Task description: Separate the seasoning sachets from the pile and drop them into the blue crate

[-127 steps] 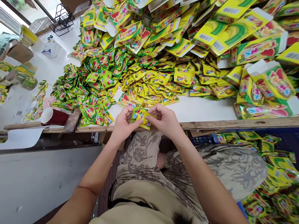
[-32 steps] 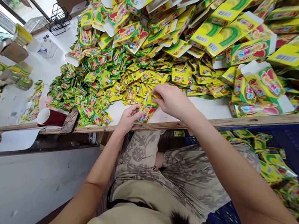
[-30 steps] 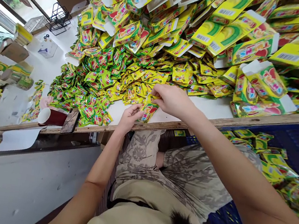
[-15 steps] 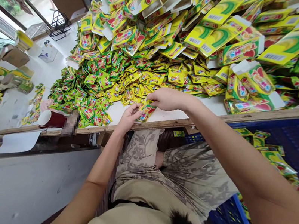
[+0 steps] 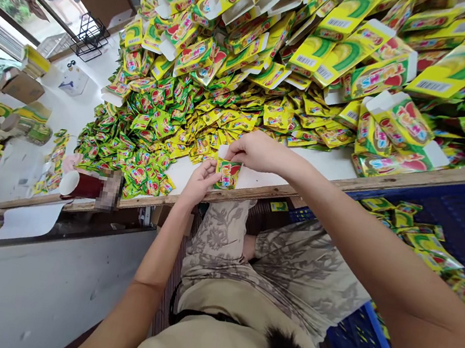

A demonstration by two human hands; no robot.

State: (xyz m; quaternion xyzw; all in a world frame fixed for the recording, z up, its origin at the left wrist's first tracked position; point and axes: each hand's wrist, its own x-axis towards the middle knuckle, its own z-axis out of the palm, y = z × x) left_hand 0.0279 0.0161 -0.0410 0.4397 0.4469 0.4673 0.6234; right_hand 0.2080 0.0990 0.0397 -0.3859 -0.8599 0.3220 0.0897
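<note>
A small printed box (image 5: 227,176), yellow and green with red fruit pictures, stands upright at the table's front edge with a white flap raised at its top. My left hand (image 5: 198,184) grips it from the left side, thumb and fingers closed on its edge. Bent over the box's top is my right hand (image 5: 254,151), its fingers pinched together beside the raised flap; whatever lies between them is hidden. Just behind both hands are loose yellow sachets (image 5: 207,135), and green sachets (image 5: 148,175) are heaped to the left.
A tall pile of similar boxes (image 5: 335,55), many with flaps open, fills the back and right. A dark red cup (image 5: 83,185) lies on its side at the left front. Blue crates (image 5: 464,216) with packets stand below right. A black wire rack (image 5: 90,37) sits back left.
The box has turned more upright and faces me, and its white flap now shows. My right hand has shifted slightly up and left over the top.
</note>
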